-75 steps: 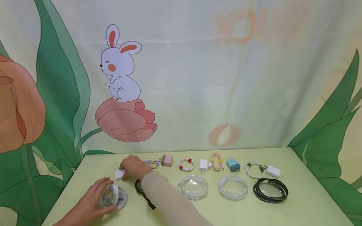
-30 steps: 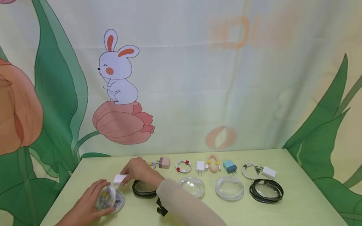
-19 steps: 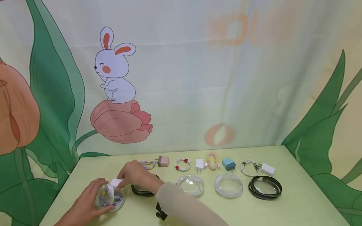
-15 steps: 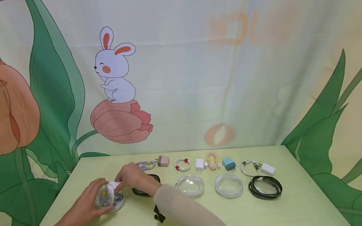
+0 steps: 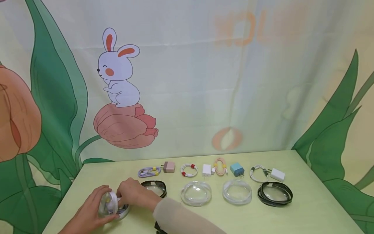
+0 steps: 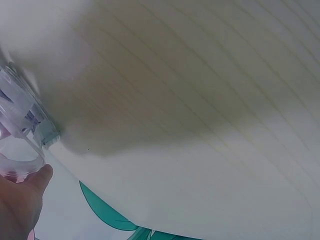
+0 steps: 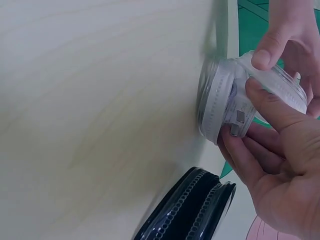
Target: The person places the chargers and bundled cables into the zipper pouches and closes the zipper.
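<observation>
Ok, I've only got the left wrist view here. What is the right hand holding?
Observer: The right hand pinches a white charger between the two halves of the open white-trimmed zip case.
Operator: Right, and which other case is nearest that hand?
Observer: A black-trimmed zip case, lying on the table.

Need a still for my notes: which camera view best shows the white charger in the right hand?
The right wrist view: the white charger shows close up, port-like slots visible, in the right hand. In the head view, that hand and the clear case mostly hide it; in the left wrist view I cannot distinguish it.
</observation>
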Demonstrator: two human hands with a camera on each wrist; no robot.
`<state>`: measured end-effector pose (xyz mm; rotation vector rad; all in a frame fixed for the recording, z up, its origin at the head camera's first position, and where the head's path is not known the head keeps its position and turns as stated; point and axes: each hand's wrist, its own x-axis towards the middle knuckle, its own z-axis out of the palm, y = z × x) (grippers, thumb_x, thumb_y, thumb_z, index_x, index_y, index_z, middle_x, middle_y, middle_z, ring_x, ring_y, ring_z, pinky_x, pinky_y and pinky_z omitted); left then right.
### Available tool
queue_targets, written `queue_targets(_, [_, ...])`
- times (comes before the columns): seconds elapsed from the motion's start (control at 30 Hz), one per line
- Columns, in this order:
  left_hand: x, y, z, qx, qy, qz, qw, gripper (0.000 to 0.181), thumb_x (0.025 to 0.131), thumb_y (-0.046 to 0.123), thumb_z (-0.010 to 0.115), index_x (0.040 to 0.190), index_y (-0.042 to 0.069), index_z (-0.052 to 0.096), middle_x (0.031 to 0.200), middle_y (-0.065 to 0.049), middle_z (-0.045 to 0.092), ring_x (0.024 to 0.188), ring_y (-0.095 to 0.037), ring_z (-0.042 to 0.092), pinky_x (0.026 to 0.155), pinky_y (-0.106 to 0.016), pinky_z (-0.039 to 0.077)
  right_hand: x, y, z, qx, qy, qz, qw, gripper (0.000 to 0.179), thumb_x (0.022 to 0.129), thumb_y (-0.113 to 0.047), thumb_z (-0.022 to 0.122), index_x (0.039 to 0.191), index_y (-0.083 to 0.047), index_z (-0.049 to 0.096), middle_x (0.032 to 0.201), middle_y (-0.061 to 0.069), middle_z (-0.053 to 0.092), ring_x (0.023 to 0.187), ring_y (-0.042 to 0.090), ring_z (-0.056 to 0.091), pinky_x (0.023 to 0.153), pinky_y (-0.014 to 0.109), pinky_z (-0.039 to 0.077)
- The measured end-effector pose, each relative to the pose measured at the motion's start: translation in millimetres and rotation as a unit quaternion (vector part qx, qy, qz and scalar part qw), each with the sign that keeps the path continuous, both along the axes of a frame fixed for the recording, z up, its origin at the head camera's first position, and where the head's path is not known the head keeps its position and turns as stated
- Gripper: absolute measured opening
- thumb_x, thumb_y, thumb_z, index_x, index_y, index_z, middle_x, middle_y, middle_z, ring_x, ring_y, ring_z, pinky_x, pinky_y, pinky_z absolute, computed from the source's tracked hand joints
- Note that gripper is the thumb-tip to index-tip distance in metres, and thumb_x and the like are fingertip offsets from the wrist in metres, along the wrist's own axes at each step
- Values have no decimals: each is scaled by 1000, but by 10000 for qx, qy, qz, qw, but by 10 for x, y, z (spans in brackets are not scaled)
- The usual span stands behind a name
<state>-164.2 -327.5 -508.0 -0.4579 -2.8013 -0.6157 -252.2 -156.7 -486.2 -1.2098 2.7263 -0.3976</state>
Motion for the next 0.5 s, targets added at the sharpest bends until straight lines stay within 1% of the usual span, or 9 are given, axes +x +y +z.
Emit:
queue_targets(0.1, [9, 2, -21, -55, 138, -61, 9999, 91, 67, 51, 92, 131, 3, 49, 136, -25, 48, 120, -44, 53, 90, -64, 50, -7, 36, 17, 81, -199, 66, 9997, 14, 86, -34, 82, 98, -26, 81, 77, -20, 66, 66, -5, 52, 58, 11, 41])
queue_targets(0.13, [10, 2, -29, -77, 200, -94, 9997, 90, 67, 51, 92, 131, 2, 50, 136, -25, 49, 119, -43, 54, 89, -64, 51, -14, 54, 22, 101, -262, 122, 9995, 16, 86, -35, 82, 100, -26, 81, 79, -20, 67, 68, -5, 53, 59, 10, 42])
queue_targets(0.23, [12, 2, -45, -111, 238, -176, 9995, 90, 67, 51, 92, 131, 4, 50, 135, -25, 49, 119, -43, 54, 88, -63, 51, -43, 117, 32, 102, -486, 334, 9982, 22, 87, -34, 82, 106, -24, 80, 85, -18, 71, 72, -8, 55, 64, 8, 42])
queue_targets(0.37, [8, 5, -54, -219, 280, -314, 9989, 91, 66, 52, 92, 133, 6, 50, 137, -23, 47, 118, -42, 53, 86, -62, 52, -66, 174, 25, -67, -732, 510, 9960, 21, 87, -29, 83, 106, -22, 79, 90, -17, 73, 74, -9, 58, 66, 7, 43])
queue_targets(0.43, [-1, 13, -52, -243, 310, -388, 9985, 93, 66, 50, 93, 134, 5, 49, 137, -23, 46, 119, -43, 53, 86, -62, 52, -66, 185, 20, -146, -738, 520, 9958, 19, 86, -29, 83, 103, -22, 79, 88, -17, 72, 74, -9, 58, 65, 7, 42])
queue_targets(0.5, [-17, 32, -39, -263, 248, -352, 9987, 94, 66, 50, 93, 136, 6, 49, 140, -22, 44, 120, -42, 51, 87, -62, 52, -66, 188, 23, -169, -595, 551, 9966, 18, 86, -31, 83, 101, -22, 78, 86, -17, 71, 73, -8, 57, 65, 7, 41])
